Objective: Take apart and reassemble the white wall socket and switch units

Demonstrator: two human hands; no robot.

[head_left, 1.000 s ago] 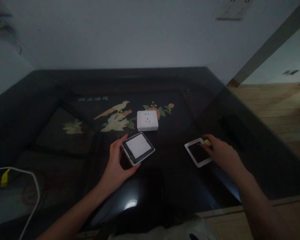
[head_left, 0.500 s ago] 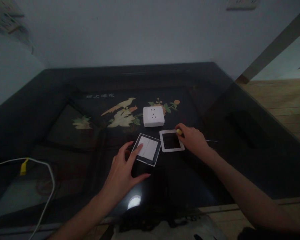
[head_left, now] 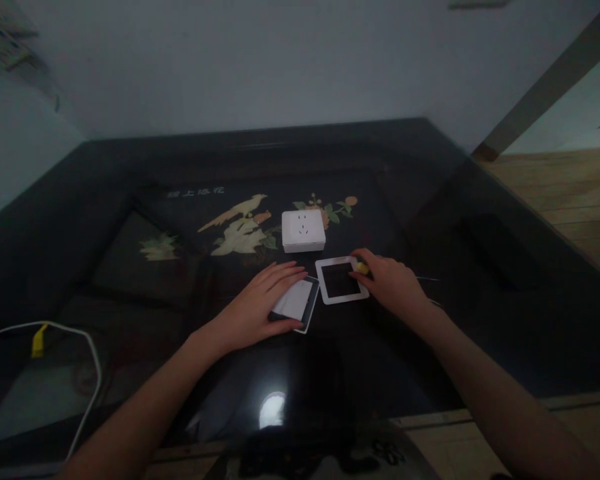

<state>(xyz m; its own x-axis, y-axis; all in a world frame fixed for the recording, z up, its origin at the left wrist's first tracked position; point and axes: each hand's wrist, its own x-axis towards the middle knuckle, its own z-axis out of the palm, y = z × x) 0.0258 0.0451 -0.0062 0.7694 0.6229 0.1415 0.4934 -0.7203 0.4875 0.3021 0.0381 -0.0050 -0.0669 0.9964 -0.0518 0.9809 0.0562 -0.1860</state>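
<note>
My left hand [head_left: 257, 303] is closed over a white square wall switch panel [head_left: 296, 301] with a dark border. Its fingers lie along the far edge and its thumb along the near edge. My right hand [head_left: 387, 277] grips a small yellow-handled tool [head_left: 363, 268], apparently a screwdriver, whose thin shaft points right behind the hand. The fingers overlap the right side of a white square cover frame [head_left: 325, 287]. Whether they also hold the frame, I cannot tell. Just beyond stands a white socket box [head_left: 303, 231].
Everything lies on a glossy black table [head_left: 260, 160] with a bird-and-flower picture. A white cable [head_left: 93, 347] with a yellow tag [head_left: 38, 341] runs down the left side. A wall [head_left: 260, 67] rises behind the table.
My left hand has shifted from a loose, spread pose with a finger on the panel to a grip across its edges. My right hand still holds the yellow-handled tool beside the frame.
</note>
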